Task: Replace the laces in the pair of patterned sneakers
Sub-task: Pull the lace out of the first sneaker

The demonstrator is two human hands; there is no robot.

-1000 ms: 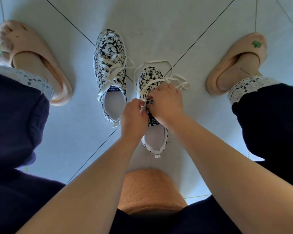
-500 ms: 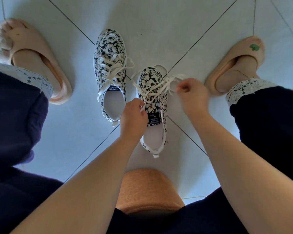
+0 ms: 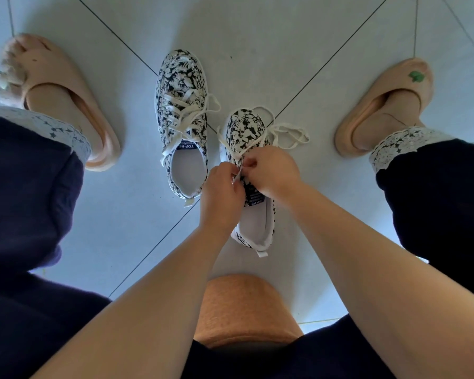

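- Far sneaker (image 3: 181, 105): black-and-white floral print, fully laced in white, upright on the floor (image 3: 257, 36), toe pointing away.
- Near sneaker (image 3: 246, 129): same print, just beside it; its loose lace (image 3: 305, 136) spills rightward onto the floor.

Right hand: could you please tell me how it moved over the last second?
The right hand pulled the lace rightward, then returned to pinch it beside the left hand over the nearer sneaker. The left hand kept its pinch; the farther sneaker stayed put.
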